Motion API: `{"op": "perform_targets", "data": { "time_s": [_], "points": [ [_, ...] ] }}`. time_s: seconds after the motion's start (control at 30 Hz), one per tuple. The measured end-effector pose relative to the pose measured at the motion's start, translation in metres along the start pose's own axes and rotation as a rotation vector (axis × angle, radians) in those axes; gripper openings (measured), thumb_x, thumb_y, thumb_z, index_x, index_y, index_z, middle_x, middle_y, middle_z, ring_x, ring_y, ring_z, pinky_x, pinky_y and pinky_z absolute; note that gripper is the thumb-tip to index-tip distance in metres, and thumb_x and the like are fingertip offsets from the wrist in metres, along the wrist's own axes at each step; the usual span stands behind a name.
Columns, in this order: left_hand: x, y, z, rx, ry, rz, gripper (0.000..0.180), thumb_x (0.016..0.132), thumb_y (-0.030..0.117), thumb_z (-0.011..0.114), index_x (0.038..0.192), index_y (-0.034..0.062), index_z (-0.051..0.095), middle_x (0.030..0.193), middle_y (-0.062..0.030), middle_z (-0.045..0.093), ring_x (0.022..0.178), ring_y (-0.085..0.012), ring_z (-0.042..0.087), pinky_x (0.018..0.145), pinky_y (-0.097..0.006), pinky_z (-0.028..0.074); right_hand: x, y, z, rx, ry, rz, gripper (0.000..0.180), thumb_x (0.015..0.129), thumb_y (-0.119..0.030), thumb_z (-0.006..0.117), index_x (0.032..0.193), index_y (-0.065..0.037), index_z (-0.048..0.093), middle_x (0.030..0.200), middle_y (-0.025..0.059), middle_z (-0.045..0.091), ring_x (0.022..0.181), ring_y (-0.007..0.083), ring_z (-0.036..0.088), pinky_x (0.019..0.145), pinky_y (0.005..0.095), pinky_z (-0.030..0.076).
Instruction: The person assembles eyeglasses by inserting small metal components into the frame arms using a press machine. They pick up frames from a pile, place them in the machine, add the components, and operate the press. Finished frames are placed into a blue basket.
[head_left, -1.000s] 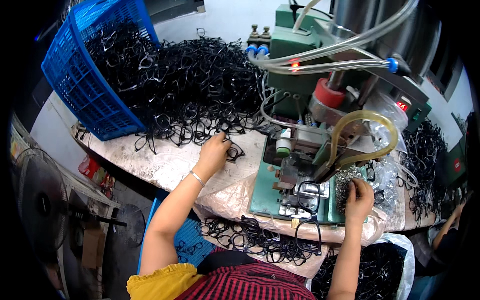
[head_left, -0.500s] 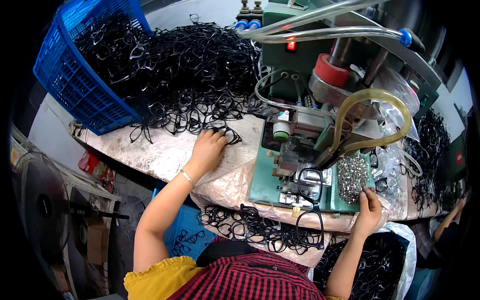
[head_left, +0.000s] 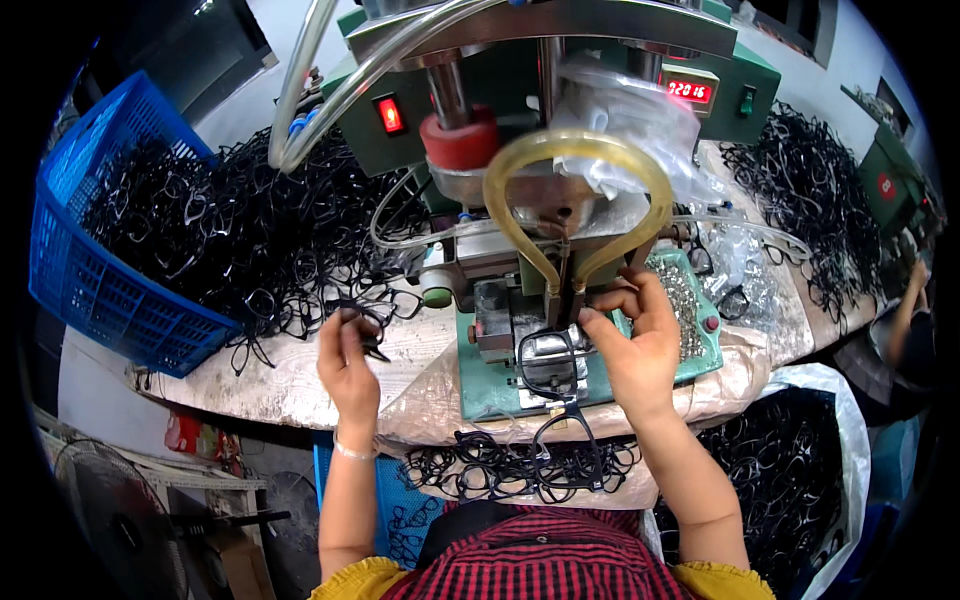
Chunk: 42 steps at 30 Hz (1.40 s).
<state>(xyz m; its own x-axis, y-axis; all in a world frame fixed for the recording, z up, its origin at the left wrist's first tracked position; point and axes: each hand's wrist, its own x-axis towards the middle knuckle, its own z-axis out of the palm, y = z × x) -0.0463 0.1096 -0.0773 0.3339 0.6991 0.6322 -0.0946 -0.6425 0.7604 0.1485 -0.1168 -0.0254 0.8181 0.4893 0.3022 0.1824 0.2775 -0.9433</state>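
My left hand (head_left: 350, 378) pinches a black eyeglass frame (head_left: 376, 349) above the bench, beside a heap of similar frames. My right hand (head_left: 640, 345) is at the front of a green press machine (head_left: 480, 395), thumb and fingers drawn together by its dark upright tooling. Whatever those fingertips hold is too small or hidden to tell. Another black eyeglass frame (head_left: 568, 412) hangs on the metal fixture (head_left: 548, 346), with one lens rim over the fixture and the other below its front edge. Small shiny metal pieces (head_left: 684, 305) fill a tray just right of my right hand.
A blue basket (head_left: 120, 300) spills black frames (head_left: 270, 220) over the left bench. More frames (head_left: 500, 465) lie along the front edge. A white-lined sack (head_left: 850, 440) of dark frames stands at the right. A yellowish looped hose (head_left: 575, 145) arches over the fixture. A fan (head_left: 120, 520) stands lower left.
My left hand has lifted an eyeglass frame off the pile. My right hand has moved from the metal pieces leftward to the tooling. The head view has swung right.
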Motion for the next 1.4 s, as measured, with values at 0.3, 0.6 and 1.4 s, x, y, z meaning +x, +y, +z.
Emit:
{"op": "perform_targets", "data": {
  "time_s": [0.3,0.6,1.4],
  "points": [
    [0.044,0.140,0.067,-0.073,-0.182,0.475,0.027,0.103,0.018,0.044,0.119,-0.0020,0.051,0.097,-0.0115,0.065,0.077,-0.0159,0.059,0.073,-0.027,0.048,-0.002,-0.026,0.013,0.119,-0.054,0.106,0.057,0.078,0.005,0.067,0.130,0.008,0.041,0.085,0.0057,0.067,0.088,0.0115,0.061,0.089,0.0245,0.043],
    [-0.031,0.148,0.043,-0.947,-0.897,-0.613,0.031,0.104,0.029,0.038,0.115,0.0011,0.047,0.121,-0.0244,0.058,0.103,-0.0265,0.063,0.081,-0.034,0.054,-0.034,-0.022,-0.070,-0.693,-0.121,-0.128,0.044,0.077,-0.008,0.070,0.119,0.000,0.060,0.113,0.0147,0.063,0.110,0.0291,0.056,0.100,0.0388,0.041],
    [-0.054,0.120,0.088,-1.111,-1.023,-1.156,0.031,0.105,0.034,0.036,0.107,0.0054,0.048,0.096,-0.0225,0.068,0.080,-0.0234,0.068,0.058,-0.029,0.054,0.029,0.054,-0.082,-1.266,-0.157,-0.523,0.020,0.075,-0.002,0.062,0.095,-0.004,0.063,0.121,0.0132,0.059,0.121,0.0326,0.051,0.102,0.0456,0.038]
  ]
}}
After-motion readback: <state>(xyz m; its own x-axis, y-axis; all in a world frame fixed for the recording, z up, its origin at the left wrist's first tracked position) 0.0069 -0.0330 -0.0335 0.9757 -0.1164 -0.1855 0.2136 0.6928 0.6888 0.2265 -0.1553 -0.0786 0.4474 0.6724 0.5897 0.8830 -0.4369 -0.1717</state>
